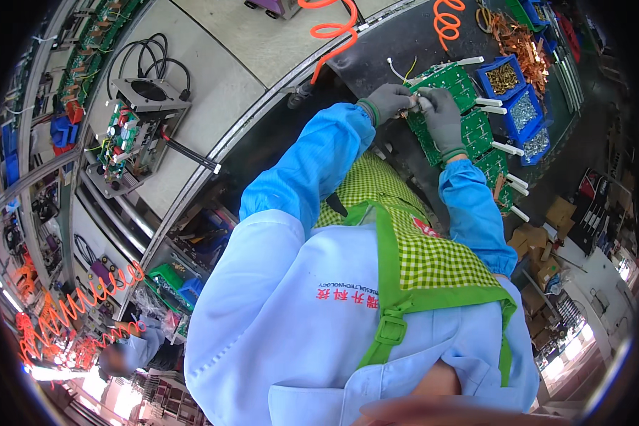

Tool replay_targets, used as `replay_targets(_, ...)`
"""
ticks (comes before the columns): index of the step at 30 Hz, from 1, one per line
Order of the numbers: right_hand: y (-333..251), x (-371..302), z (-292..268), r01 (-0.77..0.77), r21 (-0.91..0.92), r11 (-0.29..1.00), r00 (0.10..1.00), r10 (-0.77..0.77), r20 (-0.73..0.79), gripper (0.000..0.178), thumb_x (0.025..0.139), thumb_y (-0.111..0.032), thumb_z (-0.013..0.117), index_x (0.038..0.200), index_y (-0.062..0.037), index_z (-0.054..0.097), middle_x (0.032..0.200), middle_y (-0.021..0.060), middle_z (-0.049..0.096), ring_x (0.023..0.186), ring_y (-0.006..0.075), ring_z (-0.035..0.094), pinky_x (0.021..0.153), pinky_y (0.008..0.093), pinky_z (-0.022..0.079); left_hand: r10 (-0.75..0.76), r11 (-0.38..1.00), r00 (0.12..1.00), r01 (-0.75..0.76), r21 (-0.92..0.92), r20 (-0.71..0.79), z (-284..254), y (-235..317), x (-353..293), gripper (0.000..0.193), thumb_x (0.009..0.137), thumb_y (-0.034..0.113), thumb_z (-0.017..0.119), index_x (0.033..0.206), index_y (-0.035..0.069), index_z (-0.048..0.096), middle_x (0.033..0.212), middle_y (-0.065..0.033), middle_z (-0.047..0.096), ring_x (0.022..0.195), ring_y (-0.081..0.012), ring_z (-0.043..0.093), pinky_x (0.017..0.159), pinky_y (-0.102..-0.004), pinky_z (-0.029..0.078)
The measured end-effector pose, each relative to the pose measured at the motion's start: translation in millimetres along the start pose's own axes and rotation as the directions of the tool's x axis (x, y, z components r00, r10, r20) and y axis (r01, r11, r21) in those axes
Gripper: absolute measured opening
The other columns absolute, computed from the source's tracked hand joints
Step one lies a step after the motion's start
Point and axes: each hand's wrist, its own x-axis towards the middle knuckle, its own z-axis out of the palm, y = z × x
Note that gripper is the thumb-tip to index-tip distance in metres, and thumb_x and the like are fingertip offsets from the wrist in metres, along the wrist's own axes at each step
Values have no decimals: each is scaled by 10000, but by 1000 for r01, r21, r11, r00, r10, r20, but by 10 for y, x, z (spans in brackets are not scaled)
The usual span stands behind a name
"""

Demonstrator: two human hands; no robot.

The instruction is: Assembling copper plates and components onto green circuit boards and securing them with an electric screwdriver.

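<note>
A broad dark tabletop carried a slanting row of flat green circuit boards, the work in hand, lying to the left of blue plastic bins. The grey-gloved left hand and grey-gloved right hand met at the upper boards; fingers were curled inward on each, but I could not tell whether either grip pinched anything. Slim white strips jutted from the row's right side, so the work looked partway done, though what remained could not be counted. Smallest were the loose brass-coloured fasteners in the uppermost bin.
</note>
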Motion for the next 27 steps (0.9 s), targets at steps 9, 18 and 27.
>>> replay_targets(9,-21,34,134,-140,-207,968,987,121,-106,188,787,-253,628,850,-78,605,874,120,557,781,262,591,670,354,477,22,999,1000,-21,-36,18,-25,-76,48,192,799,145,594,922,0,622,762,-42,606,627,-99,540,571,-236,428)
replay_targets(18,-10,-16,73,-166,128,978,976,181,-119,169,786,-207,616,913,-94,620,913,122,556,826,275,583,716,364,481,54,997,998,-53,-57,23,4,-101,43,205,800,159,609,932,4,620,771,-46,599,646,-91,537,575,-232,430)
replay_targets(27,-9,-26,142,-94,-182,979,982,62,-176,157,785,-232,610,855,-92,609,892,110,562,822,298,575,692,386,475,52,995,999,-53,-83,-14,59,-51,-23,183,796,136,608,915,-4,606,770,-51,602,643,-114,555,580,-243,443)
